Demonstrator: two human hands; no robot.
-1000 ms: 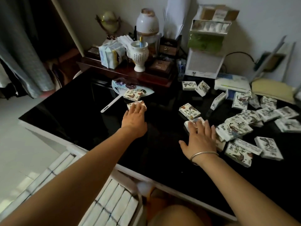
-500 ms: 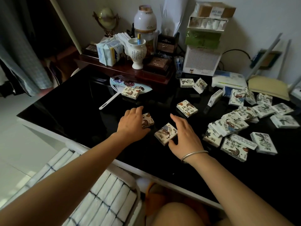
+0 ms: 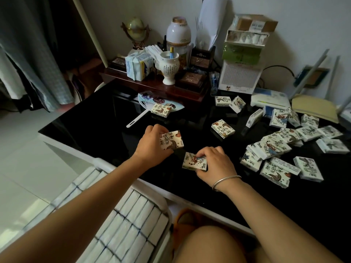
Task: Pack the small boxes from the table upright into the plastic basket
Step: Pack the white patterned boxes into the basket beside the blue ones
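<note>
My left hand (image 3: 150, 147) grips a small white printed box (image 3: 171, 139), tilted up off the black table (image 3: 91, 130). My right hand (image 3: 216, 164), with a silver bangle on the wrist, pinches a second small box (image 3: 191, 161) near the table's front edge. Several more small boxes lie in a loose heap (image 3: 275, 149) on the right; one (image 3: 222, 128) lies alone in the middle and one (image 3: 161, 111) rests on a fan. The white plastic basket (image 3: 165, 204) sits below the table's front edge at lower left, filled with rows of upright boxes (image 3: 129, 230).
A white hand fan (image 3: 150, 108) lies at the table's back centre. Behind it stand a dark wooden tray with a white vase (image 3: 169, 67), a globe, tissue packs and stacked cartons (image 3: 245, 52). My bare knee (image 3: 209, 245) is at the bottom, beside the basket.
Both hands have drawn back toward the table's front edge, each bringing a box. The left hand's box has lifted and tilted; the right hand now pinches its box.
</note>
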